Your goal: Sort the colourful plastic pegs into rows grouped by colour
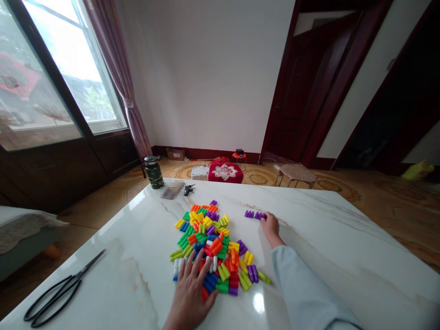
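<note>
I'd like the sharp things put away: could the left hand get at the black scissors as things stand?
Probably yes: the left hand rests spread on the colorful pieces, and no object shows in the way across the tabletop to the black scissors.

Room in home: purple curtain [117,68], dark-red door [304,82], flowered seat cover [225,172], patterned floor [343,185]

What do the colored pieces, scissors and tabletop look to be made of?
Colored pieces: likely molded plastic, smooth, slightly glossy; bright, uniform colors.
Scissors: probably metal, dark finish; slim blades and thin looped handles, possibly coated.
Tabletop: polished stone or imitation; white, veined, mirror-like glare.
</note>
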`<control>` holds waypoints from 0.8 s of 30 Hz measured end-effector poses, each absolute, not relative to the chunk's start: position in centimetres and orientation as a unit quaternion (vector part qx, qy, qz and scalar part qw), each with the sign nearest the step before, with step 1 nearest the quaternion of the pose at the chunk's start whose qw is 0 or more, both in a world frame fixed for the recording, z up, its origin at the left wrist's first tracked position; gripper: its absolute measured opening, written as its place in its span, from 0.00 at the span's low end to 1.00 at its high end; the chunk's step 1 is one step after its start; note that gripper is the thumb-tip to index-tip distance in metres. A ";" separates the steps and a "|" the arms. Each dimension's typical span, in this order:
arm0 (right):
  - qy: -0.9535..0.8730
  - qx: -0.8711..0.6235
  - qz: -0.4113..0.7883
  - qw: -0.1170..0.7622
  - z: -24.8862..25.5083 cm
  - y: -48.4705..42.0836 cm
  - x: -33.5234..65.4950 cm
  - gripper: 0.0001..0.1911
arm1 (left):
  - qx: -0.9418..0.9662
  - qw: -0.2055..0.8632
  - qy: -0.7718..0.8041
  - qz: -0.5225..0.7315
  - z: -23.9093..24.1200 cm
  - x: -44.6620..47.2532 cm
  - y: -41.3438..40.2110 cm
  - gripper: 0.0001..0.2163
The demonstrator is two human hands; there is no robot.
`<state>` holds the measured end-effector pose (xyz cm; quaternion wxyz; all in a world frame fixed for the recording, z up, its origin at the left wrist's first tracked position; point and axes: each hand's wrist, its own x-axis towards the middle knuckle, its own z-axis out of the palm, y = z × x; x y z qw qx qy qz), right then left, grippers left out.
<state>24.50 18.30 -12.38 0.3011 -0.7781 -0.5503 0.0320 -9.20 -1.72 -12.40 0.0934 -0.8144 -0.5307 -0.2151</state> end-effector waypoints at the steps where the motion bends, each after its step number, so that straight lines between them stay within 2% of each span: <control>1: -0.552 -0.776 0.031 0.305 -12.4 18.4 24.4 0.11 | -0.814 0.092 -0.531 -0.216 -12.4 -9.2 -1.7 0.35; 7: -0.558 -0.760 0.028 0.332 -12.4 18.7 23.6 0.12 | -0.813 0.081 -0.533 -0.221 -12.3 -9.1 -1.9 0.35; 16: -0.536 -0.753 0.024 0.380 -12.1 15.8 23.0 0.24 | -0.813 0.053 -0.538 -0.218 -11.7 -9.0 -2.0 0.35; 20: -0.584 -0.703 0.050 0.403 -11.9 12.0 21.0 0.18 | -0.812 0.044 -0.538 -0.220 -11.5 -8.9 -2.1 0.35; 24: -0.672 -0.640 0.146 0.344 -11.1 8.3 18.5 0.13 | -0.810 0.040 -0.539 -0.228 -11.6 -8.8 -2.1 0.35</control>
